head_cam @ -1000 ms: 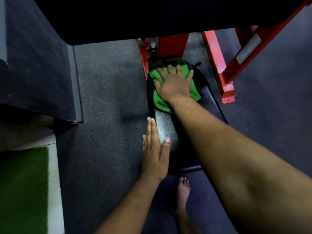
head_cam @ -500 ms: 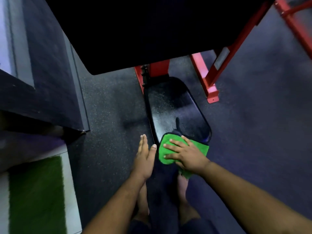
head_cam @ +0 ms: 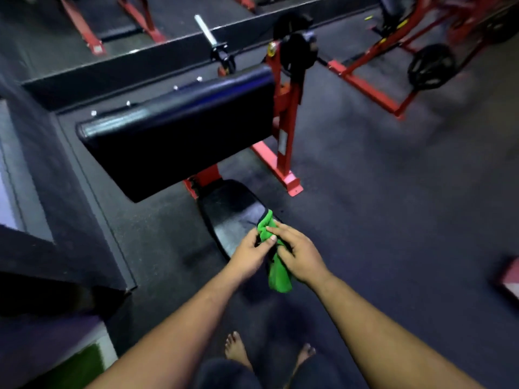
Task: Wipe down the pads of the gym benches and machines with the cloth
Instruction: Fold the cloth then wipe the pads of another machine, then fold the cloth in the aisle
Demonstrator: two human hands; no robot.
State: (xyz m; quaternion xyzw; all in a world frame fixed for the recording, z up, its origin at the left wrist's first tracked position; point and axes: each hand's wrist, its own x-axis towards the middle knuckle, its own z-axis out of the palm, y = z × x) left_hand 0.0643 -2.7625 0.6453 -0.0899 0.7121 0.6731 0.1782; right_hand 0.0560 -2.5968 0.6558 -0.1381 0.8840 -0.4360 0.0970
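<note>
A green cloth [head_cam: 276,272] hangs bunched between both of my hands, lifted off the pad. My left hand [head_cam: 251,252] pinches its upper part and my right hand [head_cam: 297,252] grips it from the right. Just beyond them lies the low black seat pad [head_cam: 229,213], shiny and streaked. Above it slopes the large black arm pad [head_cam: 179,130] of a red-framed preacher curl bench [head_cam: 286,130]. The near end of the seat pad is hidden behind my hands.
Dark rubber floor [head_cam: 393,220] spreads to the right. A raised dark platform [head_cam: 70,192] with a metal edge runs along the left. Red machines with a weight plate [head_cam: 431,67] stand at the back right. A barbell end [head_cam: 206,30] juts up behind the bench. My bare feet [head_cam: 237,349] are below.
My right hand dragged the cloth down the seat pad to its near end, then lifted it off. My left hand left the pad's edge and took hold of the cloth. The view has pulled back and up.
</note>
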